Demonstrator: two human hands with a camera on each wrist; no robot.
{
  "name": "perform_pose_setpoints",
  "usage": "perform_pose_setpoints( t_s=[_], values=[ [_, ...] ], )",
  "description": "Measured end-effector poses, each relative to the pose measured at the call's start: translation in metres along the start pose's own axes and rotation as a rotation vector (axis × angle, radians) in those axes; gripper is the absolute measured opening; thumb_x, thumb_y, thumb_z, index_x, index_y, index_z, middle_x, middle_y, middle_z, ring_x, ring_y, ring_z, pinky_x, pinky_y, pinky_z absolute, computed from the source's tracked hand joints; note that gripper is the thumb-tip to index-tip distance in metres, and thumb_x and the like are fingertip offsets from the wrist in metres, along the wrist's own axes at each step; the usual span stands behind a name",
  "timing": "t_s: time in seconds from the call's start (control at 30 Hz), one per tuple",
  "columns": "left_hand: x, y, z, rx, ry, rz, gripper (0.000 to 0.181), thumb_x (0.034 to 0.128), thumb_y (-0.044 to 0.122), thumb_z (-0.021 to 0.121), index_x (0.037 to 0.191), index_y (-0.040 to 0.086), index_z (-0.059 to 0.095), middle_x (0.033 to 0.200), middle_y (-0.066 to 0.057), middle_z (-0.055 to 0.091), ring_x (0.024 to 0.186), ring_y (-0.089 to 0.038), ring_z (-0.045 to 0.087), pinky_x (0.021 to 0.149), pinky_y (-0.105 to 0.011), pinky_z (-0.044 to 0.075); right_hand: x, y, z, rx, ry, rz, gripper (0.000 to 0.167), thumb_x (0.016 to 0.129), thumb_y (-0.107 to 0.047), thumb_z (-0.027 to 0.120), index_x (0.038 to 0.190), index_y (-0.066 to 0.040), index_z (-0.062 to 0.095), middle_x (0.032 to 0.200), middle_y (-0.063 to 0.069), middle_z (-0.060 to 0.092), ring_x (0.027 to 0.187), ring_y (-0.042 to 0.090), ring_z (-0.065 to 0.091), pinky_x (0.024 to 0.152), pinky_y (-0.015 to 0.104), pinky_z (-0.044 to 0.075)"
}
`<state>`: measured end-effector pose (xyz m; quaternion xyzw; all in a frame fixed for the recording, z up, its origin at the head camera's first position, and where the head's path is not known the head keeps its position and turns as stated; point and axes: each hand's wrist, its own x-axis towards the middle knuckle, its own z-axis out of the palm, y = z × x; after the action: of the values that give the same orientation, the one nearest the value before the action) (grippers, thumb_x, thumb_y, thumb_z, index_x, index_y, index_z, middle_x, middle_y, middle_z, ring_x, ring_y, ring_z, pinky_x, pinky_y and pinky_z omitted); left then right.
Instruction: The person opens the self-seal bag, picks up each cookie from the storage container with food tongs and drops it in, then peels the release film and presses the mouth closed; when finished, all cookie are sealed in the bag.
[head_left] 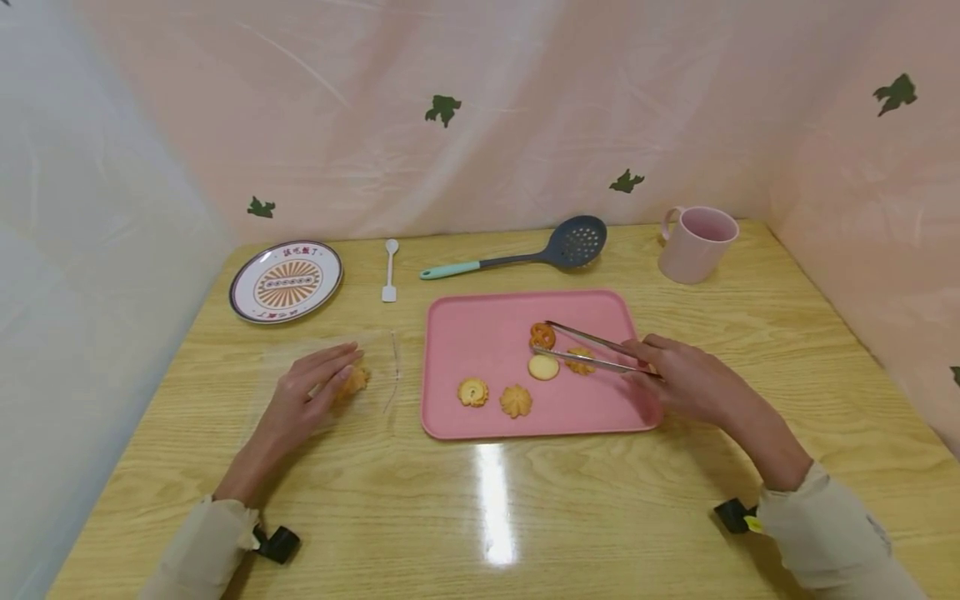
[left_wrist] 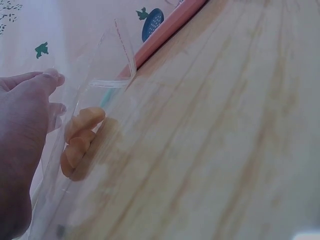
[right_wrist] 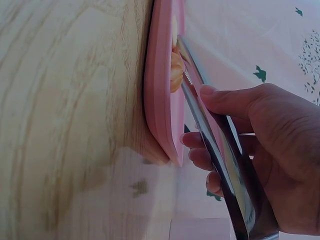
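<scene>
The left hand [head_left: 303,396] lies over a clear plastic bag [head_left: 378,354], its fingers extended and a little apart. In the left wrist view the fingers [left_wrist: 35,82] are beside the film, with cookies [left_wrist: 77,145] inside the bag. My right hand [head_left: 686,379] grips metal tongs [head_left: 603,364] between thumb and fingers. Their spread tips are on either side of a pretzel-shaped cookie [head_left: 542,336] on the pink tray [head_left: 450,321]. Just below lies a pale round cookie [head_left: 543,367], and a ridged cookie [head_left: 581,361] is between the tong arms, partly covered.
Two more cookies, one ring-shaped [head_left: 473,392] and one flower-shaped [head_left: 516,401], lie at the tray's lower left. Behind the tray is a slotted skimmer [head_left: 576,242]. A pink mug [head_left: 696,246] stands back right; a plate [head_left: 287,282] and small white spatula [head_left: 390,271] are back left.
</scene>
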<state>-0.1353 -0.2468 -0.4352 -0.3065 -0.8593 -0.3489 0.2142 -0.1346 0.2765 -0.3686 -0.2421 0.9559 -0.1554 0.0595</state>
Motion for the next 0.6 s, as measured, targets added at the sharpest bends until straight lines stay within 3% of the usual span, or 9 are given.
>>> perform_pose_setpoints(
  t_s=[0.27, 0.6],
  values=[
    [-0.001, -0.0002, -0.0005, 0.003, -0.007, -0.008, 0.033, 0.096, -0.006, 0.067, 0.128, -0.003, 0.07, 0.135, -0.021, 0.065, 0.123, -0.043, 0.06, 0.114, -0.019, 0.029, 0.0011, -0.0009, 0.0025, 0.003, 0.01, -0.007, 0.038, 0.098, -0.013, 0.073, 0.132, 0.002, 0.066, 0.102, 0.012, 0.067, 0.086, 0.025, 0.065, 0.077, 0.051, 0.057],
    [-0.0005, -0.0035, 0.0007, -0.004, 0.001, 0.029, 0.03, 0.099, -0.001, 0.066, 0.128, -0.002, 0.071, 0.133, -0.021, 0.066, 0.123, -0.04, 0.06, 0.113, -0.02, 0.031, 0.0012, -0.0024, 0.0043, -0.033, 0.044, -0.021, 0.036, 0.097, -0.013, 0.074, 0.129, 0.001, 0.068, 0.104, 0.014, 0.068, 0.084, 0.025, 0.063, 0.076, 0.05, 0.057]
  ],
)
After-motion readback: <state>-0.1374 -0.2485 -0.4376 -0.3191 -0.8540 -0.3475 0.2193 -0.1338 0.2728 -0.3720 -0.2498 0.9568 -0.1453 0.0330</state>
